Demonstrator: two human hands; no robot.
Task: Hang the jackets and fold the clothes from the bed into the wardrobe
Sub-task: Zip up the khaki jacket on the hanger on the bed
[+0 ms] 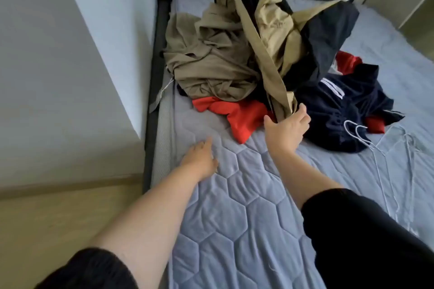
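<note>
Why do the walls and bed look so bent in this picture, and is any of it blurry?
Head view: the wide-angle lens bends the wall and bed frame into slants. The khaki jacket looks smeared where the right hand grips its hem, likely motion blur. The left hand on the quilted mattress cover is reasonably sharp. Soft, even daylight, no harsh glare.

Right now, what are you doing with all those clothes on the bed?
A person is sorting a heap of clothes on the bed. The right hand grips the hem of a tan jacket with a dark lining, lifting it up from the pile. The left hand rests open on the quilted blue cover. Another tan garment, a red garment and navy clothes with white drawstrings lie in the heap. Nothing is folded yet.
</note>
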